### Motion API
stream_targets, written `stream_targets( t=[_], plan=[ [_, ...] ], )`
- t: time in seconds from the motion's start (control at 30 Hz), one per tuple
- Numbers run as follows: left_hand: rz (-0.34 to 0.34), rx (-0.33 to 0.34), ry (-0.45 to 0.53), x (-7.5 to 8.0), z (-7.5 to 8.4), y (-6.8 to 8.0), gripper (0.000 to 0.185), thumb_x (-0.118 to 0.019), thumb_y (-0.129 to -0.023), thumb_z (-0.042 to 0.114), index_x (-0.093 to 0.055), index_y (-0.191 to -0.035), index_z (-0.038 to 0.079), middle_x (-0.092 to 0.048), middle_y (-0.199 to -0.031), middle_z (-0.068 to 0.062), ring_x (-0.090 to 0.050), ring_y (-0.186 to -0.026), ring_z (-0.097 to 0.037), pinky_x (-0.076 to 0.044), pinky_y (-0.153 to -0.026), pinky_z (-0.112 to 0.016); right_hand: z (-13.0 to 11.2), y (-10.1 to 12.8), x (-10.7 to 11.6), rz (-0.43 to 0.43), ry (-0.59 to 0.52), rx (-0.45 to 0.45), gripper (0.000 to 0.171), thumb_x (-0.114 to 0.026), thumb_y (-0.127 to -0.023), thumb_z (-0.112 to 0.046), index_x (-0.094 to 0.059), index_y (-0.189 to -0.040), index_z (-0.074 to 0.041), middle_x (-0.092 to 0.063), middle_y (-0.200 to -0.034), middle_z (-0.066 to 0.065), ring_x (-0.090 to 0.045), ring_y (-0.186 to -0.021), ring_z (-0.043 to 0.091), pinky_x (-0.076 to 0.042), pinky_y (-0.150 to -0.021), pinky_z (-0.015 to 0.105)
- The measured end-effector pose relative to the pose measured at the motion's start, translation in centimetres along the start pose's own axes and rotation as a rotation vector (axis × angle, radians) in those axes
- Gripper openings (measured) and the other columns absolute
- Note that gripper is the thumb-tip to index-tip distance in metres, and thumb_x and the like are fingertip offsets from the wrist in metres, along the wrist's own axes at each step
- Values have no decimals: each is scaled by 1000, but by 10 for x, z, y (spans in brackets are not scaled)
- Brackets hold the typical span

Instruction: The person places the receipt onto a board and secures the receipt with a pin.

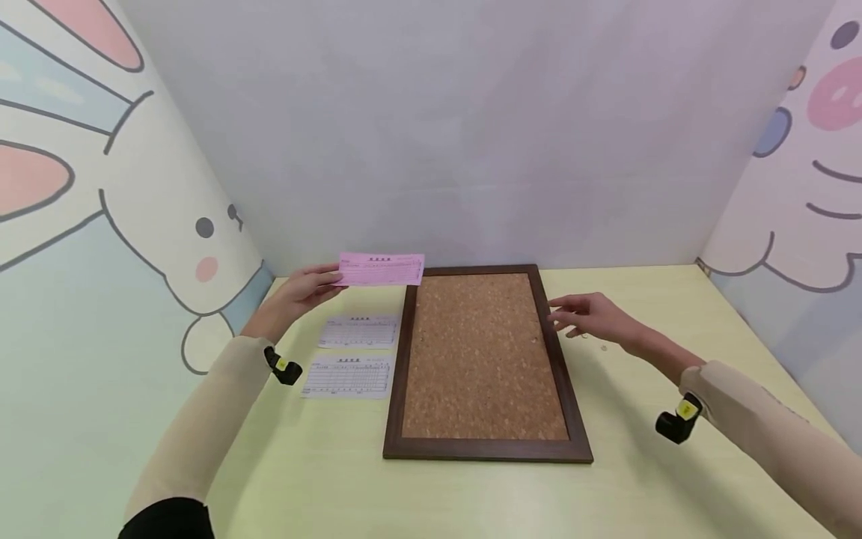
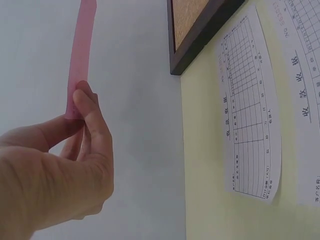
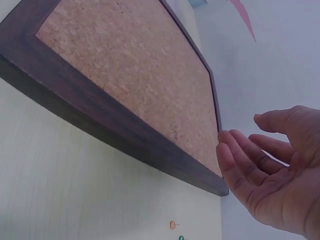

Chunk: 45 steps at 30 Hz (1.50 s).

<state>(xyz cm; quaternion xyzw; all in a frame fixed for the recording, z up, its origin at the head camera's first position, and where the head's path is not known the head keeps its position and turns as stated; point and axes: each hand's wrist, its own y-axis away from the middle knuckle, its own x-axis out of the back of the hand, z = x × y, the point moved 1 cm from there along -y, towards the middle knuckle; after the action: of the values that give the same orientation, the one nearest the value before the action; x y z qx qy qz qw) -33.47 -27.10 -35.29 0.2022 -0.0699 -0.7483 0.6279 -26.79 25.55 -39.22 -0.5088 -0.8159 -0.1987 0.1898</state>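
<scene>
Pale yellow table [image 1: 485, 498] pushed up to a plain greyish wall [image 1: 465, 127], with cartoon characters painted on both sides. Main thing is a pink slip [image 1: 384, 271], some printed form, up in the air by the far left corner of the board (from the head view it overlaps that bit of frame). Left hand [image 1: 304, 290] has it by the left end, thumb and fingers pinched together on the paper. Board [image 1: 485, 359] is cork in a dark brown frame, lying on the table. Right hand [image 1: 595, 318] is over by the frame's right side, fingers loosely bent and apart, holding nothing; can't tell if the fingertips actually touch the wood. Left of the board sit two white slips, the far one [image 1: 358, 332] and the near one [image 1: 347, 376], both printed with grids. Off the board's right edge there's an orange pin [image 3: 172, 225] and a green pin [image 3: 181, 238], that one partly cut off in the right wrist view. Both arms have beige sleeves [image 1: 209, 419] and little black wrist cameras [image 1: 286, 370].
</scene>
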Motion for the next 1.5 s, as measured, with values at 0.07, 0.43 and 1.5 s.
stream_targets(
  t=[0.07,0.43,1.5],
  plan=[
    [-1,-14,-34,-4,-1,-3,60,-54,-104,3,-29,-159,2,-75,-102,3,-74,-93,-10,-58,-83,-22,-3,-1,1,-1,-35,0,52,-56,-106,-19,-44,-148,10,-58,-138,33,-71,-114,30,-59,-91,41],
    [-24,-57,-145,-25,-4,-7,56,-52,-105,4,-33,-158,0,-72,-103,7,-73,-92,-7,-58,-83,-20,-17,-11,-9,-16,-127,10,50,-53,-108,-21,-44,-148,8,-53,-143,34,-65,-124,36,-55,-99,46],
    [-148,-55,-178,-108,-36,-10,45,-53,-103,-1,-46,-148,-3,-72,-104,1,-73,-92,-10,-59,-81,-23,-61,-16,-44,85,-585,-41,66,-53,-107,-33,-29,-156,4,-52,-147,29,-72,-106,8,-56,-96,30]
  ],
)
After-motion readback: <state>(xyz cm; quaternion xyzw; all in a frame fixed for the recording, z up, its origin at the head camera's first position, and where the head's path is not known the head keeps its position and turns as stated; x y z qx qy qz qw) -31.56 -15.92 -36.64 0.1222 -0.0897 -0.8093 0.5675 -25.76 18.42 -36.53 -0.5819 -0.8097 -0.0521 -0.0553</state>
